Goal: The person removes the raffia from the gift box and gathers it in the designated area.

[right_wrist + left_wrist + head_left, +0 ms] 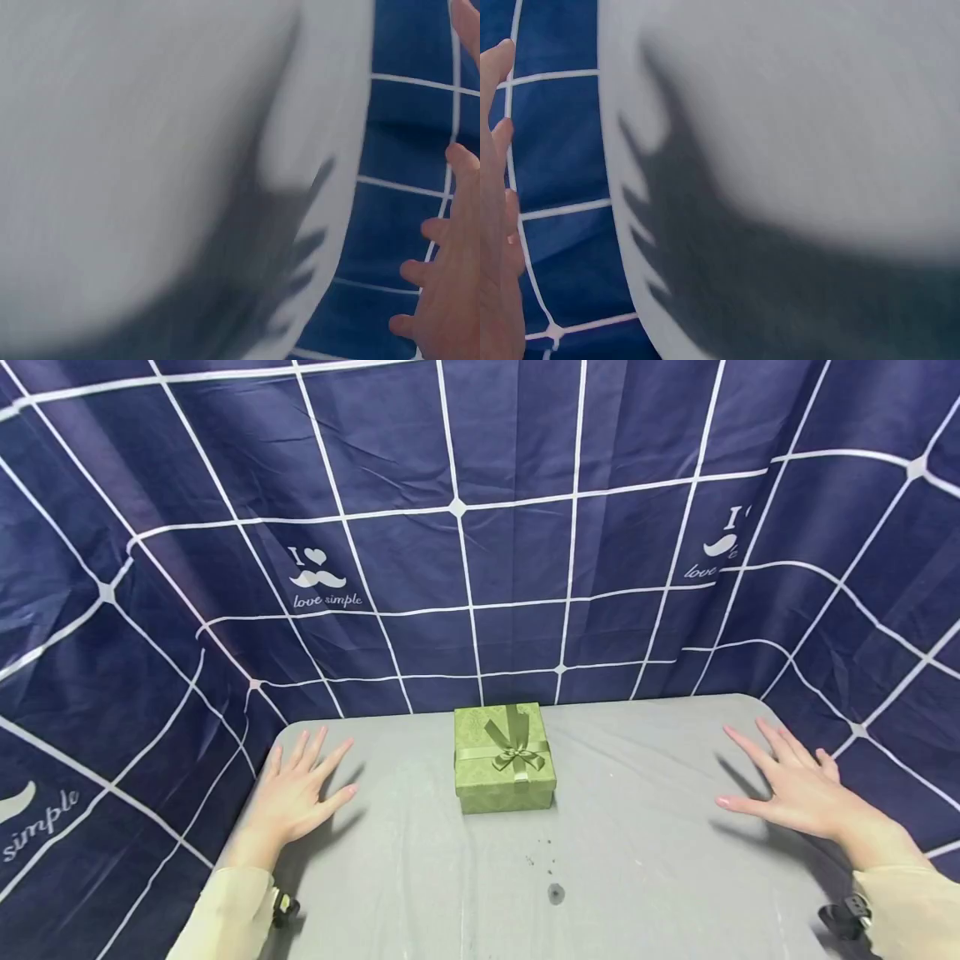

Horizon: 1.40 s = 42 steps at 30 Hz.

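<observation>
A green gift box (495, 777) with a lid, a ribbon and a bow (519, 755) stands on the grey table, near the middle of its far part. To its left my left hand (295, 796) hovers above the table with fingers spread, holding nothing. On the other side, well apart from the box, my right hand (798, 789) is likewise spread in the air. Each wrist view shows part of the left hand (499, 202) or right hand (450, 277) at the frame's outer edge, with its shadow on the tabletop.
The grey tabletop (390, 860) has rounded far corners. A dark stain (556, 893) and small specks mark it in front of the box. Dark blue curtains (405, 560) with white grid lines hang behind the table and along both sides.
</observation>
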Available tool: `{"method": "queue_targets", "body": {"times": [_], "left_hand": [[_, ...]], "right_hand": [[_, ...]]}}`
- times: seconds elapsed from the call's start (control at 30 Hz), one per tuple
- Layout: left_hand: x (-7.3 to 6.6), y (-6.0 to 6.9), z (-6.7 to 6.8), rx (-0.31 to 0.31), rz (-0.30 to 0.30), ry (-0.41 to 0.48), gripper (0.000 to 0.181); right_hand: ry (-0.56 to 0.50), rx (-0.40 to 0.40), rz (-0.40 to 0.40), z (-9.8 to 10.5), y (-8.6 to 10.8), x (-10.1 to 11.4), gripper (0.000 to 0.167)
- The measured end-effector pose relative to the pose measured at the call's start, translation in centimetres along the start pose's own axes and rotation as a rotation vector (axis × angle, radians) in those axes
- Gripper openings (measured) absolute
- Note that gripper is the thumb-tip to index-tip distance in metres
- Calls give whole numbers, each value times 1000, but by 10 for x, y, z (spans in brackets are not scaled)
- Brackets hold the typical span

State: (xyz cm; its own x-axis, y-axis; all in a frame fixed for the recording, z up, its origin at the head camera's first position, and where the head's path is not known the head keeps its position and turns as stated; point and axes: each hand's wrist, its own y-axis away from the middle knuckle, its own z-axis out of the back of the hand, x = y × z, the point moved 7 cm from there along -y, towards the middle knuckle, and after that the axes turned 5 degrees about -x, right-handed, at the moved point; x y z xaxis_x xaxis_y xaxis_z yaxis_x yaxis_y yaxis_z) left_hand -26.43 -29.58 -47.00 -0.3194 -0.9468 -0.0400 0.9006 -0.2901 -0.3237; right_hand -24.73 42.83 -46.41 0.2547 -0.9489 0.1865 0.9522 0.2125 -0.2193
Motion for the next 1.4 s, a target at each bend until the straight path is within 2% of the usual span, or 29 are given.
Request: {"method": "queue_targets", "body": {"times": [0.2,0.37,0.57,0.73,0.8,0.9,1.0,1.13,1.27,1.4], "left_hand": [[-18,-17,3,46,80,85,77],[-36,-28,5,41,149,171,77],[-54,-39,4,-34,188,292,71],[-69,-49,3,-94,258,480,69],[-76,-52,1,-111,291,561,68],[-86,-54,-3,-121,372,632,66],[-94,-52,-8,-134,460,655,68],[-105,-47,-12,-180,543,706,72],[-117,-43,-13,-240,580,779,80],[-126,-47,-13,-262,585,828,85]], "right_hand": [[-95,-12,-53,-6,-13,21,115],[-208,-11,-85,-10,-27,46,107],[-399,-40,-92,-20,-47,80,93],[-569,-74,-126,-30,-60,108,75],[-600,-90,-162,-35,-63,118,72],[-655,-117,-235,-42,-66,131,72],[-726,-136,-310,-48,-66,142,74],[-840,-156,-363,-54,-66,159,71],[-944,-181,-403,-60,-70,177,63],[-1038,-215,-450,-65,-79,195,56]]}}
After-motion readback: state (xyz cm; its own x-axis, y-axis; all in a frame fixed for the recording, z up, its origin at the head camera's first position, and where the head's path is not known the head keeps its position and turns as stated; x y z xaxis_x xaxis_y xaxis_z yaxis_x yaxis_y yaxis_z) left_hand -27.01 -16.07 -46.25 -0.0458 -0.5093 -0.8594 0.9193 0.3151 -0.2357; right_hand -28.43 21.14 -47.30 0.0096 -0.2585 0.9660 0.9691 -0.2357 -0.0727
